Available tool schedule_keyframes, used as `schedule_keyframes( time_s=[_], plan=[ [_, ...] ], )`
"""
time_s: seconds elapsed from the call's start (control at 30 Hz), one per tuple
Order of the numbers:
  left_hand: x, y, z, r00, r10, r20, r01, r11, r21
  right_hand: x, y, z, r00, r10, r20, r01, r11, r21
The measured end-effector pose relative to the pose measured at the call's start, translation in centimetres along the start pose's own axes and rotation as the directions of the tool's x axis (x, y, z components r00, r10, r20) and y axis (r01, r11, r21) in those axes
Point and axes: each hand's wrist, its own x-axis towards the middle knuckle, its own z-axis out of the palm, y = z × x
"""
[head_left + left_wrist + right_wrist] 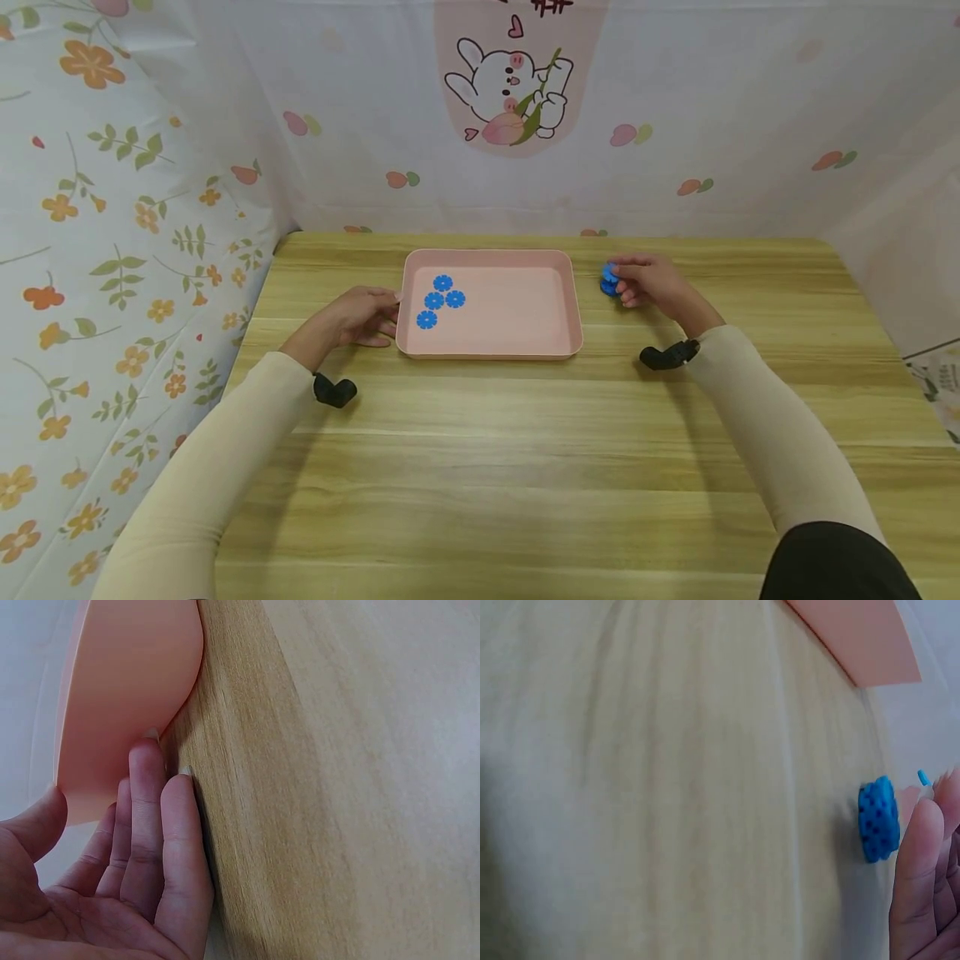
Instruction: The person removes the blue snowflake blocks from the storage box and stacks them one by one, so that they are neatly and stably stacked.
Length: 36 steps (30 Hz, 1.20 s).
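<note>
- Pink tray (517, 312) lies flat on the wooden counter (487, 467), between the two hands, so both sides are within easy reach.
- Left hand (358, 318) at the tray's left side: thumb tip by the rim, other fingers mostly straight along the outer wall, slightly spread, at least one touching. Not wrapped round it; probably just steadies the tray.
- Right hand (654, 285): thumb and fingers pinch one blue disc (924, 778) by its edge, likely because it is thin and a fingertip grip peels off a single one. Remaining fingers partly hidden, can't tell exactly.
- Blue stack (878, 820) sits on the counter, right of the tray, just beside the right hand; piled pieces keep the supply compact. Count unclear.
- Four blue flower-edged discs (434, 301) lie flat inside the tray, bunched toward its left end, which leaves the right part bare.
</note>
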Motion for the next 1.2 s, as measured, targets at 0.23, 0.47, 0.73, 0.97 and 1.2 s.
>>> schedule_keyframes(
  time_s=[0.23,0.47,0.73,0.97,1.2],
  plan=[
    [-0.1,0.0,0.0,1.000,-0.003,-0.006,0.003,1.000,-0.002,-0.1,0.9,-0.1,0.999,0.042,-0.013,-0.041,0.999,0.021],
    [-0.1,-0.1,0.1,1.000,-0.003,-0.010,0.003,1.000,-0.002,-0.1,1.6,0.0,1.000,0.031,-0.005,-0.031,1.000,-0.005],
    [0.1,-0.2,0.1,1.000,0.007,-0.020,-0.007,1.000,0.009,-0.3,1.5,0.0,1.000,0.024,0.003,-0.023,0.998,-0.056],
    [0.1,-0.1,0.1,1.000,0.004,-0.028,-0.003,1.000,0.013,-0.2,0.1,-0.4,1.000,0.022,-0.003,-0.022,0.991,-0.130],
    [0.1,-0.2,0.0,1.000,0.005,-0.024,-0.005,1.000,0.008,0.0,-2.6,-0.2,1.000,-0.008,-0.001,0.007,0.986,-0.164]
  ],
)
